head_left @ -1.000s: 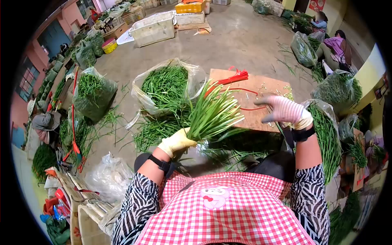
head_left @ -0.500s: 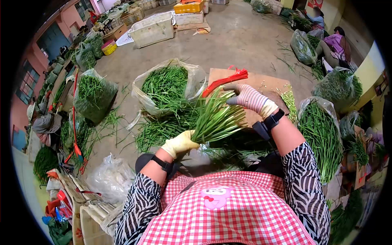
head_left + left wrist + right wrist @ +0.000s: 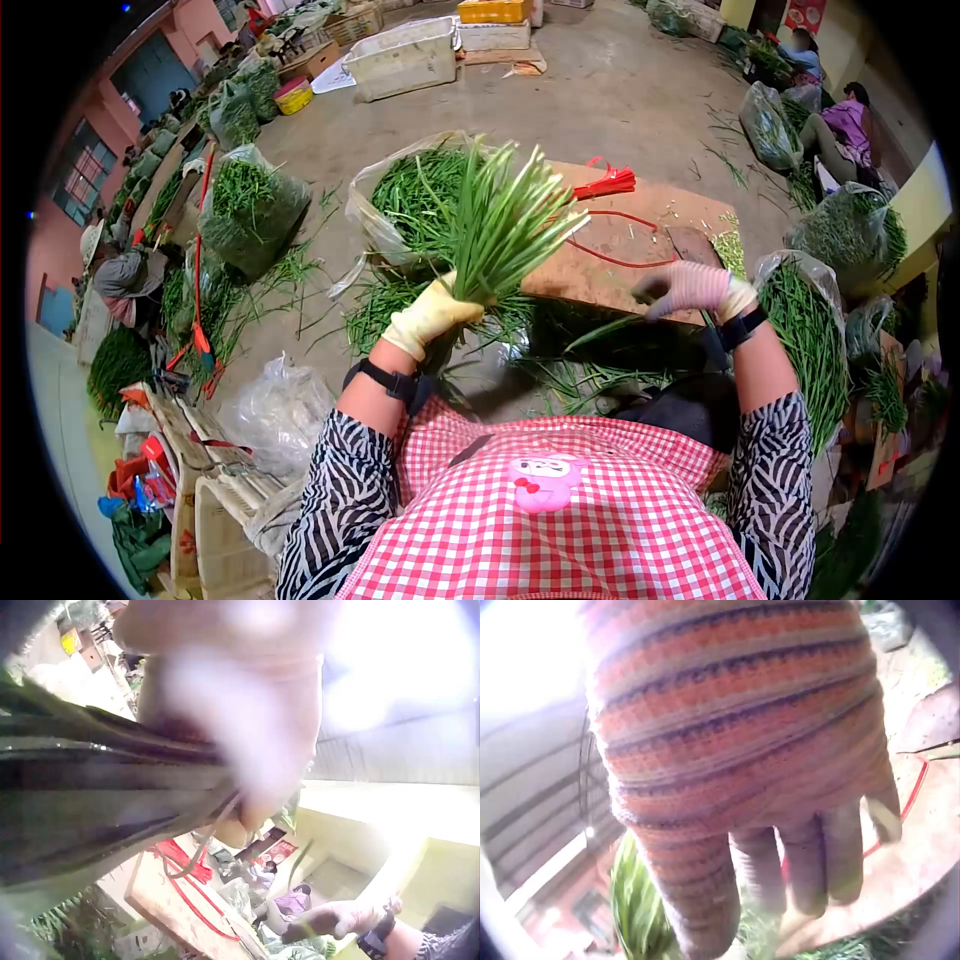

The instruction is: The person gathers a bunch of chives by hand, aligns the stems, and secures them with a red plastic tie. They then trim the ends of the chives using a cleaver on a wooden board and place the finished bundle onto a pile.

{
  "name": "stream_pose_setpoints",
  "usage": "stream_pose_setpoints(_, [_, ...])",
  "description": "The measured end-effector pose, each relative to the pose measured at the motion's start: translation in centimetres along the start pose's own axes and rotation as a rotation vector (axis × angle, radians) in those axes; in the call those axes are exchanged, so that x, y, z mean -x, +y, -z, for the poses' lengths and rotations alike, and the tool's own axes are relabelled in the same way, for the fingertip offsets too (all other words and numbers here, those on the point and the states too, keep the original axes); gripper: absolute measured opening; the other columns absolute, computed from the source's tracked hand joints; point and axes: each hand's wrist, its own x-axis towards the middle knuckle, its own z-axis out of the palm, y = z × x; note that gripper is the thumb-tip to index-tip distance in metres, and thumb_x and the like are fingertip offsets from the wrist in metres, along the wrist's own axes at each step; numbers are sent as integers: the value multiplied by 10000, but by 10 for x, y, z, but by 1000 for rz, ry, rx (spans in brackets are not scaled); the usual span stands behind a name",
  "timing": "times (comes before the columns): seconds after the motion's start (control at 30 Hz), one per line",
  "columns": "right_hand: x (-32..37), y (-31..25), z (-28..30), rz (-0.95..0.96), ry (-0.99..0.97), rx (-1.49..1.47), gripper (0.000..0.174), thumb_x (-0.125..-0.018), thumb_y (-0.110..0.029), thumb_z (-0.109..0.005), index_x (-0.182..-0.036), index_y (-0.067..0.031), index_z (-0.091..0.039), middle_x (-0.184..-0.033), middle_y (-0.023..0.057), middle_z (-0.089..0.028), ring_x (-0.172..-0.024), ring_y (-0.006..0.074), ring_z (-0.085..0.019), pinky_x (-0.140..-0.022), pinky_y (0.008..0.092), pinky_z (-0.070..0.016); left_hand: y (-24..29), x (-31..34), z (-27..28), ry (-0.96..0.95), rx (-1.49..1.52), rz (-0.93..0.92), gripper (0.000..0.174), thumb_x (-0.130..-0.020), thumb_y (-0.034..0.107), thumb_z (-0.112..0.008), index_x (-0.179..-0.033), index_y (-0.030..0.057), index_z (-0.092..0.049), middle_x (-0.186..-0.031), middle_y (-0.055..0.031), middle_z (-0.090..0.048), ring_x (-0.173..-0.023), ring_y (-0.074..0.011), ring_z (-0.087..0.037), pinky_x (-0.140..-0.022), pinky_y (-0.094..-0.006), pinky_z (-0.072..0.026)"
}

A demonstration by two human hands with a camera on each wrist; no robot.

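Note:
My left hand (image 3: 435, 315), in a pale yellow glove, grips a bunch of garlic chives (image 3: 510, 225) near its lower part. Their pale cut ends fan up and to the right. In the left wrist view the chives (image 3: 112, 787) look dark beside the blurred left hand (image 3: 232, 712). My right hand (image 3: 690, 288), in a striped glove with grey fingers, hangs by the near right edge of a wooden board (image 3: 590, 265). Its fingers (image 3: 802, 870) are spread downward, holding nothing visible. A single green stalk (image 3: 605, 331) shows just left of the right fingertips.
Red ties (image 3: 608, 184) lie on the board, with a dark flat blade (image 3: 690, 243) and pale trimmings (image 3: 728, 250). Behind the bunch stands an open bag of chives (image 3: 410, 200). Another chive bag (image 3: 805, 340) stands right; clear plastic (image 3: 280, 410) lies left. People sit farther off.
My right hand went from over the board to the bunch's pale ends, then back right. The left hand has raised the bunch and turned it more upright. The head view has shifted slightly.

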Motion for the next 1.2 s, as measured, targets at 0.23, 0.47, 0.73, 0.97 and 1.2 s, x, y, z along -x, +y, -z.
stream_pose_setpoints(0.23, [-81,-103,-64,517,320,-657,717,-941,-447,-712,-1440,42,-549,-1331,198,-689,-1246,281,-632,-1062,369,-486,9,-62,-45,340,-485,-500,569,-878,18,-724,-1429,31,-584,-1151,-94,-756,-989,-181,-701,-879,-336,-556])
stream_pose_setpoints(0.47, [-162,-103,-101,194,302,-1671,516,-939,-374,-756,-1291,-18,-633,-1101,139,-726,-866,260,-652,-816,429,-555,6,-80,-107,575,-1323,-379,489,-940,186,-641,-1366,-15,-507,-961,-168,-655,-798,-359,-686,-703,-445,-582])
stream_pose_setpoints(0.73, [-102,-73,-98,331,488,-857,570,-878,-500,-750,-1182,-18,-731,-1067,95,-746,-950,181,-661,-882,361,-534,-21,-46,-63,199,52,-307,774,-1009,255,-704,-1622,23,-294,-1638,-171,-356,-1505,-293,-372,-1257,-406,-277])
stream_pose_setpoints(0.97, [-59,-126,-101,636,413,-502,456,-1005,-470,-616,-1234,-93,-732,-1074,188,-747,-1030,271,-701,-943,395,-540,-6,-32,-66,-310,252,74,621,-901,163,-778,-1462,21,-553,-1322,-33,-663,-1187,-192,-602,-1069,-357,-463])
stream_pose_setpoints(1.2, [-96,-100,-53,494,483,-1358,361,-969,-247,-736,-1266,-44,-699,-1100,19,-733,-996,134,-658,-904,307,-547,-14,-3,-51,-282,324,199,484,-846,100,-797,-1291,-3,-635,-1008,-70,-706,-882,-192,-683,-827,-334,-571])
